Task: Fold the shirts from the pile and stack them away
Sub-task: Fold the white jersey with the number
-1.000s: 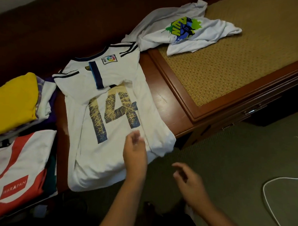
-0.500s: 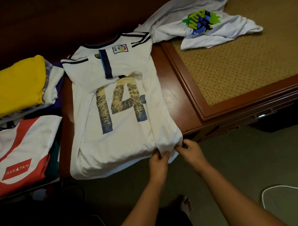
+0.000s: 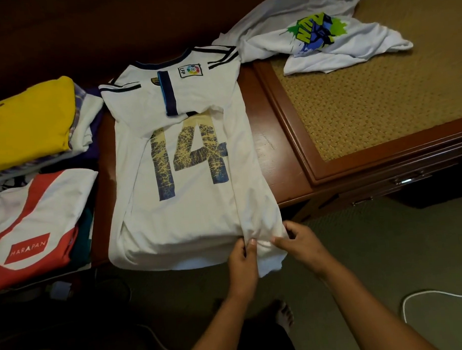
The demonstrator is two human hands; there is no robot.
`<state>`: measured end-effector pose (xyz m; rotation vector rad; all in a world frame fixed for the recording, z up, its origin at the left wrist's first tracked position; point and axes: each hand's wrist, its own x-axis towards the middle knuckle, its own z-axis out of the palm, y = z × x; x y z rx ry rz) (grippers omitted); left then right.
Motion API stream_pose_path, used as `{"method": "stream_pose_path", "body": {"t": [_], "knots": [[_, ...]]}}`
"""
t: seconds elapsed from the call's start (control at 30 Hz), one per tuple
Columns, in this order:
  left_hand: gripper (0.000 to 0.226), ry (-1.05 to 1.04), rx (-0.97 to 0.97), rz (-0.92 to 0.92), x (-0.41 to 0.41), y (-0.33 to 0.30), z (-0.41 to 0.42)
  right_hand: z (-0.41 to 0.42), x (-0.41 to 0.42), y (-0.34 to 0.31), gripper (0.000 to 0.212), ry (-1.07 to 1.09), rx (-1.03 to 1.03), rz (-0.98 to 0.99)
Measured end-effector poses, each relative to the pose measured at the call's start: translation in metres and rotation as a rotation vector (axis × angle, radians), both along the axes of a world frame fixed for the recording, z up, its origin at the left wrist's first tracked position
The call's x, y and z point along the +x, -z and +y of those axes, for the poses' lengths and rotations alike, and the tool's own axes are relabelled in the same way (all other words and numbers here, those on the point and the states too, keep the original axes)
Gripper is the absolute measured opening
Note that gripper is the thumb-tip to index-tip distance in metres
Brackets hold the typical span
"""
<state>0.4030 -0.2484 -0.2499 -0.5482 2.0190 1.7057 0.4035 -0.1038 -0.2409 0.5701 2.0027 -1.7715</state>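
A white football jersey [image 3: 189, 219] with a blue and yellow "14" lies flat on the wooden desk, sides folded in, its hem hanging over the front edge. My left hand [image 3: 243, 261] pinches the hem at the jersey's lower right corner. My right hand [image 3: 301, 244] grips the same corner just to the right. A crumpled white shirt [image 3: 322, 41] with a green and blue print lies at the back right. Folded shirts are stacked at the left: a yellow one [image 3: 29, 122] on top of one stack, a white and red "HARAPAN" shirt [image 3: 33, 223] on the other.
The desk [image 3: 274, 157] has a raised woven-top section [image 3: 380, 97] on the right and drawers below. Green carpet covers the floor [image 3: 373, 248], with a white cable [image 3: 425, 296] at the lower right and my foot [image 3: 283, 315] below the desk edge.
Both hands came up from below the desk edge and took hold of the jersey's lower right corner. The view has shifted slightly; the jersey lies much as before.
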Motion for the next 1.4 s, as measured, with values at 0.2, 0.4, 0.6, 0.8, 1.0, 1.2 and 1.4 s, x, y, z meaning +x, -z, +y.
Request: {"method": "stream_pose_path", "body": {"t": [0.2, 0.4, 0.6, 0.8, 1.0, 1.2, 1.4], "knots": [[0.012, 0.050, -0.068, -0.003, 0.010, 0.002, -0.006, -0.002, 0.009, 0.005, 0.018, -0.030, 0.155, 0.019], [0.017, 0.067, -0.279, 0.089, -0.002, -0.004, -0.031, -0.006, 0.010, -0.016, 0.052, -0.032, 0.560, 0.117], [0.016, -0.257, -0.250, 0.188, -0.003, -0.023, -0.078, -0.029, -0.030, -0.044, 0.033, -0.059, 0.631, 0.484], [0.040, -0.591, -0.457, 0.163, -0.006, -0.030, -0.131, -0.071, -0.089, -0.043, 0.048, -0.343, 0.862, 0.546], [0.074, -0.644, -0.437, 0.076, -0.020, -0.036, -0.168, -0.080, -0.118, -0.019, 0.072, -0.593, 1.161, 0.380], [0.049, -0.661, -0.168, 0.090, -0.020, -0.009, -0.195, -0.084, -0.121, -0.018, 0.074, -0.619, 1.214, 0.330], [0.031, -0.366, -0.152, 0.104, -0.013, -0.005, -0.209, -0.131, -0.115, -0.045, 0.056, -0.505, 1.195, 0.381]]}}
